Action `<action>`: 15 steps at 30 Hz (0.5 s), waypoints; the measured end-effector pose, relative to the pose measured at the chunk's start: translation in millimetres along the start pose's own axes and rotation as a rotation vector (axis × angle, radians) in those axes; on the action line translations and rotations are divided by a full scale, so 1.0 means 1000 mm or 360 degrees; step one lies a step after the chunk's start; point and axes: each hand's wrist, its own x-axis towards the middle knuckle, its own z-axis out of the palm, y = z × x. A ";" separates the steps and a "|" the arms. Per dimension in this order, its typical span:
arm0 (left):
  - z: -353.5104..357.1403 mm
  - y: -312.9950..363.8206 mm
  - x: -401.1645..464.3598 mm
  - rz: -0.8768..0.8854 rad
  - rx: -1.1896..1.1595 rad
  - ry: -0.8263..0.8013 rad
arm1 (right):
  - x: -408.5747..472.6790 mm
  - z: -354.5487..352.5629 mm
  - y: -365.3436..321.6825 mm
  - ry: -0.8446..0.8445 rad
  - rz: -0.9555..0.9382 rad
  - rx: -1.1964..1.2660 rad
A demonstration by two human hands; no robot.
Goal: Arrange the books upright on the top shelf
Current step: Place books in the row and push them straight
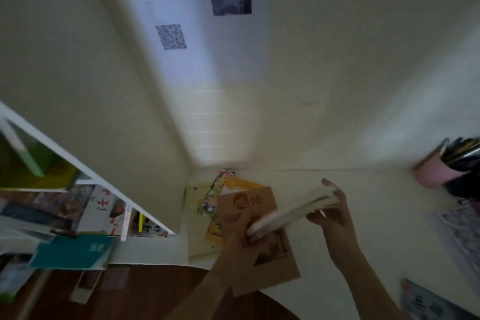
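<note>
A pale, thin book (pixel 288 212) is held edge-on above the white desk (pixel 350 215), blurred by motion. My left hand (pixel 244 239) grips its near end and my right hand (pixel 330 205) holds its far end, fingers curled round it. Under it lies a brown book (pixel 262 262) with a red mark, on top of an orange book (pixel 240 184) and a cream one (pixel 193 199) in the desk corner. To the left, a white shelf unit (pixel 78 163) holds several books, some leaning or lying flat, among them a teal book (pixel 72 252).
A tall white cabinet side (pixel 117 112) rises beside the pile. A pink pen holder (pixel 439 169) with pens stands at the right against the wall. Printed sheets (pixel 457 236) lie at the desk's right edge. A paper with a QR code (pixel 171 36) hangs on the wall.
</note>
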 end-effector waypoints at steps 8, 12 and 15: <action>-0.031 0.044 -0.001 -0.0122 0.0212 -0.0201 | -0.028 0.030 -0.012 -0.0136 -0.0052 -0.0542; -0.088 0.094 -0.032 0.0076 -0.0187 -0.0170 | -0.086 0.069 -0.096 -0.0224 -0.0300 -0.0629; -0.139 0.150 -0.066 0.0260 -0.0399 -0.0033 | -0.132 0.115 -0.168 -0.0253 -0.0541 -0.0415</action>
